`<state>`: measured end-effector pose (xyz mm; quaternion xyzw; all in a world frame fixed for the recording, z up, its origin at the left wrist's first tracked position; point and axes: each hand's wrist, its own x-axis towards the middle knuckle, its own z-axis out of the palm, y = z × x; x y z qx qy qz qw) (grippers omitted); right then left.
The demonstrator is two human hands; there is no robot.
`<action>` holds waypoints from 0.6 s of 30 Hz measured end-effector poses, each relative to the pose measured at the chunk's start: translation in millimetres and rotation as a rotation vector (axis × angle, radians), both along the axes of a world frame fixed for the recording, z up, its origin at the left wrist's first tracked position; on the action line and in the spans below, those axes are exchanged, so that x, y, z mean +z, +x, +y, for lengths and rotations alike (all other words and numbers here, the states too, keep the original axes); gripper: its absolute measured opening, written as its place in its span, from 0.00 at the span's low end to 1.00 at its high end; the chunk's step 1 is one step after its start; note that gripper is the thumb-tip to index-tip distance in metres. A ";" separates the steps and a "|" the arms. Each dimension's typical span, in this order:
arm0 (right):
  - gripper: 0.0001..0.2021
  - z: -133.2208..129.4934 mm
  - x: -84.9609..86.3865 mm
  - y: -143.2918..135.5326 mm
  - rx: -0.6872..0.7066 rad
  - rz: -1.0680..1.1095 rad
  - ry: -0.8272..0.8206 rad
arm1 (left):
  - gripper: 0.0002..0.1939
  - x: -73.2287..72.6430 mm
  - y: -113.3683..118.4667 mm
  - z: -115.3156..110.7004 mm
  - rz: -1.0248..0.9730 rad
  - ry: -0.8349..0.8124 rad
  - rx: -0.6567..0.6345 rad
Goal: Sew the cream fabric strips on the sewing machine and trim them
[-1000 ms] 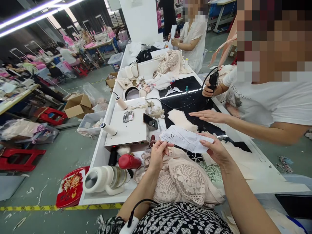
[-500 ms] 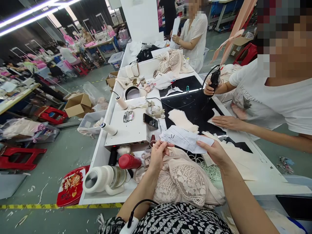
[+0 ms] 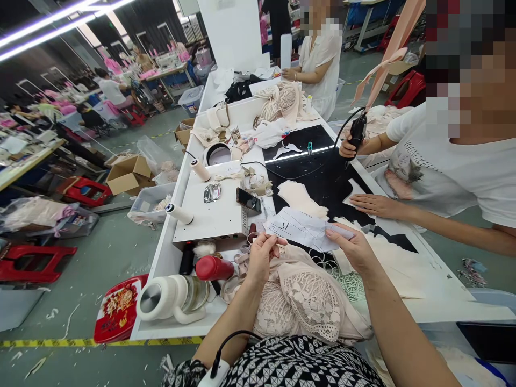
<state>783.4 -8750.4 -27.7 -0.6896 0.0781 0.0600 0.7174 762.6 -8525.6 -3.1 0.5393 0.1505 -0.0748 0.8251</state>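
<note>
A white paper pattern piece with printed lines and handwritten marks is held up between my two hands over the worktable. My left hand is closed in a pinch at its lower left edge. At the right end, my right hand grips the paper between thumb and fingers. Directly beneath lies a beige lace bra, close to my body. Pale green cord is coiled beside it, under my right hand. Cream fabric pieces lie just beyond the paper.
On the left stand a white kettle, a red bottle, a white box with thread cones, and a phone. Across the table, a co-worker's hand holds a black corded tool; the other hand presses on fabric.
The right end of the paper has bent over toward my right hand. The co-worker opposite has shifted slightly right, and the person farther back has lowered a hand beside a white board.
</note>
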 end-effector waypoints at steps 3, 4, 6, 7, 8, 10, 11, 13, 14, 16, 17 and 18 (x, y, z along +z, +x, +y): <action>0.22 -0.1 -0.5 -0.3 0.006 -0.011 -0.007 | 0.17 -0.2 -0.3 -0.2 -0.007 -0.017 0.006; 0.21 -0.1 -0.7 -0.4 0.006 -0.012 -0.008 | 0.17 -0.3 -0.4 -0.1 -0.007 -0.025 0.008; 0.21 0.1 -0.6 -0.9 0.006 -0.011 -0.009 | 0.17 -0.3 -0.5 0.3 -0.004 -0.036 0.015; 0.20 0.4 -0.2 -1.3 0.008 -0.010 -0.009 | 0.17 -0.2 -0.6 0.6 -0.002 -0.039 0.019; 0.20 0.8 0.4 -1.8 0.011 -0.010 -0.007 | 0.17 -0.1 -0.8 1.0 0.000 -0.040 0.022; 0.20 1.6 1.5 -2.6 0.010 -0.010 0.001 | 0.18 0.2 -1.2 1.7 0.003 -0.040 0.026; 0.20 1.9 1.9 -2.9 0.007 -0.010 0.007 | 0.18 0.2 -1.4 2.0 0.003 -0.040 0.026; 0.20 2.1 1.8 -2.6 -0.010 -0.006 0.016 | 0.19 -0.3 -1.4 2.1 0.004 -0.041 0.026; 0.21 1.8 1.3 -2.1 -0.019 0.001 0.022 | 0.19 -0.8 -1.2 2.0 0.005 -0.042 0.027; 0.22 0.8 -0.2 -0.8 -0.017 0.029 0.038 | 0.19 -1.9 -0.7 1.4 0.007 -0.041 0.030; 0.23 0.2 -1.0 -0.1 -0.008 0.052 0.046 | 0.19 -2.4 -0.4 1.0 0.010 -0.041 0.031; 0.23 -0.5 -1.9 0.4 -0.002 0.076 0.053 | 0.19 -2.7 -0.2 0.5 0.013 -0.040 0.033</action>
